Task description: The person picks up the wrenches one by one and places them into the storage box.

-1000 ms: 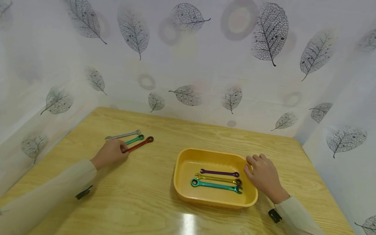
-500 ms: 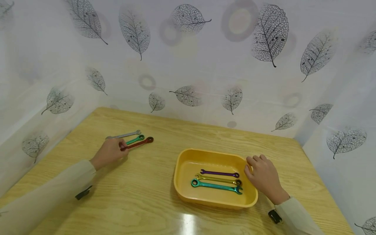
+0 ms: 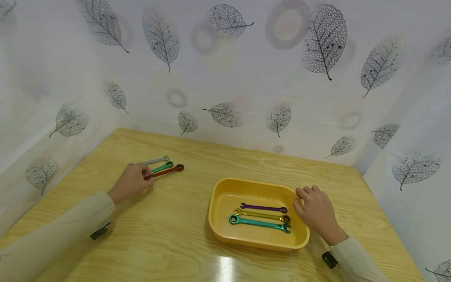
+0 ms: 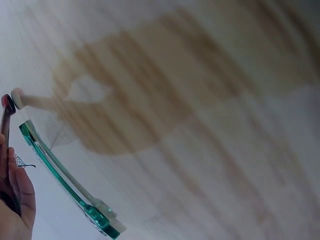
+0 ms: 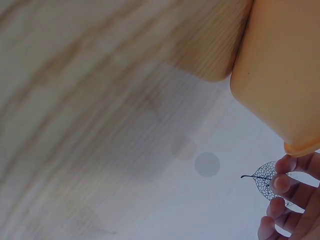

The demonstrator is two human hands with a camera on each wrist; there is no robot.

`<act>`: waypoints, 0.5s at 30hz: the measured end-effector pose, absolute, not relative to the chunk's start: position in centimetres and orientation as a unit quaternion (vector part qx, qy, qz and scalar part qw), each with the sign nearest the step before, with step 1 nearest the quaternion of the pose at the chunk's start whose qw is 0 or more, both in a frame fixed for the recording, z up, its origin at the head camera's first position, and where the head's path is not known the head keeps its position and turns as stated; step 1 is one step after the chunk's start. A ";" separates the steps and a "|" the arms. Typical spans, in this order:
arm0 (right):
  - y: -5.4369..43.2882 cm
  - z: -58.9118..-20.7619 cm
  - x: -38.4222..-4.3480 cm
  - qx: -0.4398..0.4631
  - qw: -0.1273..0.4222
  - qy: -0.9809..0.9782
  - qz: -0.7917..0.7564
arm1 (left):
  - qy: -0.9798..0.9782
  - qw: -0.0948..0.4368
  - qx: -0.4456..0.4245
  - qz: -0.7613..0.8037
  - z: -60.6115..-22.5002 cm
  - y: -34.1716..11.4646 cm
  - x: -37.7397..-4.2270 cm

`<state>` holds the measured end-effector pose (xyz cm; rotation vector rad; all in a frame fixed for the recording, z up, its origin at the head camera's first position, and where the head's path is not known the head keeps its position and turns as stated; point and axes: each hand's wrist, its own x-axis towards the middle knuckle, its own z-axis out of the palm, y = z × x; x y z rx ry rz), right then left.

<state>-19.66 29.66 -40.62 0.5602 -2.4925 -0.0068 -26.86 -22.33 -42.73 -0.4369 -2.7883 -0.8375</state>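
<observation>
At the table's far left, my left hand [image 3: 132,181] pinches a red combination wrench [image 3: 167,171] near one end, its ring end pointing right. Beside it lie a green wrench [image 3: 163,167] and a silver wrench [image 3: 155,161], both partly hidden by the hand. In the left wrist view the fingers hold the dark red wrench [image 4: 6,150], with the green wrench [image 4: 65,177] next to it. My right hand [image 3: 317,211] grips the right rim of a yellow plastic tray [image 3: 258,242]. From the right wrist, fingers [image 5: 287,164] show at the tray's rim [image 5: 302,149].
Inside the tray lie a purple wrench [image 3: 264,207], a gold wrench [image 3: 262,214] and a teal wrench [image 3: 258,223], roughly parallel. The wooden table [image 3: 169,243] meets a leaf-patterned cloth [image 3: 246,78] at its back and sides.
The near end of the red wrench has risen slightly in my left hand, which has shifted a little. My right hand and the tray stay where they were.
</observation>
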 end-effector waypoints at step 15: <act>29.7 -40.5 -19.6 0.200 0.278 -0.939 -0.005 | -0.940 0.087 -0.152 -0.292 -43.0 -22.5 -27.1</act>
